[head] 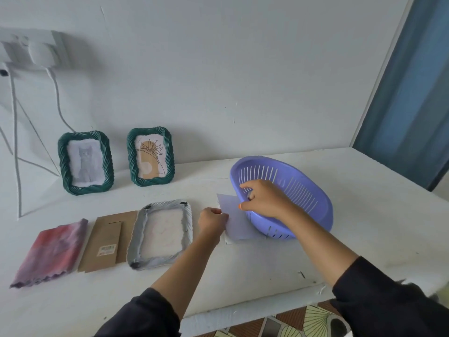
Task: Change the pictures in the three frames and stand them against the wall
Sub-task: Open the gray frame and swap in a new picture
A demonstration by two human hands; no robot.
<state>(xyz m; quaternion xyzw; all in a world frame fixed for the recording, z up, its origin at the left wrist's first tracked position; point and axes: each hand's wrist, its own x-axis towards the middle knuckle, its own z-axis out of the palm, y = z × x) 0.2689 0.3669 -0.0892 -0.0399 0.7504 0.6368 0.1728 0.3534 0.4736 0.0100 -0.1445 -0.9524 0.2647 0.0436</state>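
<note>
While two green rope-edged frames stand upright against the wall [243, 69] at the back of the desk [267, 263], the third frame [161, 233] lies flat nearer the person, its grey back up and a pale sheet showing in its opening. Of the standing pair, the cat frame [85, 162] is on the left and the flower frame [150, 156] just beside it on the right, the two apart. Touching the flat frame's left edge lies a brown backing board [107, 242], and left of that a folded pink and purple cloth [51, 251].

The left hand [212, 221] is just right of the flat frame. Its fingers [218, 211] are curled and pinch the left edge of a pale sheet of paper [237, 220], which reaches across to the purple slotted basket [291, 190] and partly under its near side. The right hand [263, 199] holds that basket by its near rim, fingers [245, 186] hooked over into the bowl and the thumb outside. The basket is tilted, its opening turned toward the wall.

A wall socket [31, 52] with white cables [57, 93] is at upper left, and a blue curtain [413, 93] hangs at far right.
</note>
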